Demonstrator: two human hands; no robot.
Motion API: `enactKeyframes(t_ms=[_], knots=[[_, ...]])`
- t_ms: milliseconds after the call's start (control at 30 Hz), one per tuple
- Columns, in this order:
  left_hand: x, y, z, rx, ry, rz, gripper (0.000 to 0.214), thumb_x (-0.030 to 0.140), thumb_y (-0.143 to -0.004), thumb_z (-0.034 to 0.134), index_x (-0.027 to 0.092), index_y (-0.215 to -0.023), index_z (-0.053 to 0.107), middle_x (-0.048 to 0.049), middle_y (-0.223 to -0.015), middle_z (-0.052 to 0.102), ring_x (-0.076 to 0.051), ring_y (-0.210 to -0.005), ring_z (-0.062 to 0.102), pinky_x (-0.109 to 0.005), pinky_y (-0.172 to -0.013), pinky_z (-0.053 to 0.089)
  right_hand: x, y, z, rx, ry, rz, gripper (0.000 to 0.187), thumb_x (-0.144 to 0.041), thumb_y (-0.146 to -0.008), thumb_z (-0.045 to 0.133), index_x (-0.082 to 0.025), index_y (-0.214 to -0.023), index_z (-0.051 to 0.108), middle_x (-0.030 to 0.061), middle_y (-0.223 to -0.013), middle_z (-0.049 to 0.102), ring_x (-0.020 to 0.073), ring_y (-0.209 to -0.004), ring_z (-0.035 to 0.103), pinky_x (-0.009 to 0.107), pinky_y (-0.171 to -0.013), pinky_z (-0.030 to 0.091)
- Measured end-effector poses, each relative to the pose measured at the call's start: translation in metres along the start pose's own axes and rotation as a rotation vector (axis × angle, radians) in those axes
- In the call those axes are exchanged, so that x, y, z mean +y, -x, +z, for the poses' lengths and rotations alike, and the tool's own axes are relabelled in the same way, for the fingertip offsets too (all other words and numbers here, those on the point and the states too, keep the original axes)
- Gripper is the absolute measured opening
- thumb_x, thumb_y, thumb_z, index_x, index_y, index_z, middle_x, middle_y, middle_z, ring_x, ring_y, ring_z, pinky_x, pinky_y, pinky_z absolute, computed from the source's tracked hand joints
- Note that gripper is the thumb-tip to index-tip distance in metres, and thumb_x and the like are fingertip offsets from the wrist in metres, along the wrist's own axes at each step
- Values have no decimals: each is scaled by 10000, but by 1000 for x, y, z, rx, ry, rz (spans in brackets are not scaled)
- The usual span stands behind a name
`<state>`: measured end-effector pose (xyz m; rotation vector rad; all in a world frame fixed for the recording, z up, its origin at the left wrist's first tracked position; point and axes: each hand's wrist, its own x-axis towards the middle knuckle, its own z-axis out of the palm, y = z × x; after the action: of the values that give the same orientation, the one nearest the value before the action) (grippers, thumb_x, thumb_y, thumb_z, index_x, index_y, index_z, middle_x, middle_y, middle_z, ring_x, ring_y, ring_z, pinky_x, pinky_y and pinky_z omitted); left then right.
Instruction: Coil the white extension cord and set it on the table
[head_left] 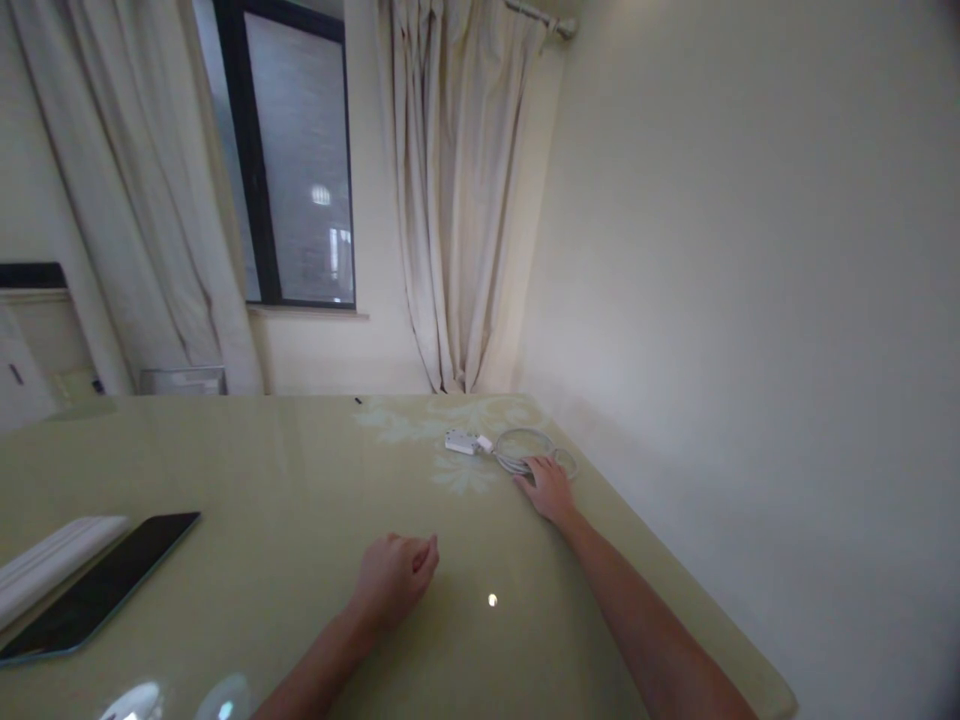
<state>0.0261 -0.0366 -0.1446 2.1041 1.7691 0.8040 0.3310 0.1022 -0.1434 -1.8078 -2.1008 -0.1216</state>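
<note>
A white power strip [461,441] lies near the far right of the table, with a white plug [484,443] at its right end. From there a pale grey cable [517,433] runs into loose coils on the tabletop. My right hand [550,487] reaches over the near side of these coils and touches them, fingers stretched forward and thumb apart; part of the cable is hidden beneath it. Closer to me, my left hand [395,575] is curled into a loose fist above the table, apart from the cable. Nothing shows in it.
The glossy pale green table [300,480] ends at a wall along its right edge. At left lie a dark flat tablet-like panel [105,580] and a long white object [56,560]. A tiny black item [358,401] sits near the far edge, before curtains [465,200] and a window [300,160].
</note>
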Motion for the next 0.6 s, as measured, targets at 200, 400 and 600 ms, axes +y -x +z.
enactKeyframes(t_ms=[200,400,600], knots=[[5,6,8,-45,9,29,530,535,-933,421,236,-505,334,-6,-523,305,-157,-517,209,-348,-615,210,2,-1,0,-18,21,-15,338,-400,-1033,626,-191,-1270,745,138,-1298,743,306,-1278,612,377,-1071,397],[5,8,14,-104,7,66,507,525,-950,390,230,-542,339,-2,-537,322,-150,-525,229,-351,-618,167,0,2,3,-12,62,-37,285,-387,-1041,618,-177,-1176,754,135,-1244,751,307,-1249,604,402,-1056,366],[41,-20,-15,-75,11,160,514,517,-979,335,220,-561,301,19,-539,276,-125,-520,221,-358,-617,139,2,2,8,16,88,-41,290,-372,-1064,565,-168,-1171,741,148,-1249,747,320,-1243,595,426,-1063,329]])
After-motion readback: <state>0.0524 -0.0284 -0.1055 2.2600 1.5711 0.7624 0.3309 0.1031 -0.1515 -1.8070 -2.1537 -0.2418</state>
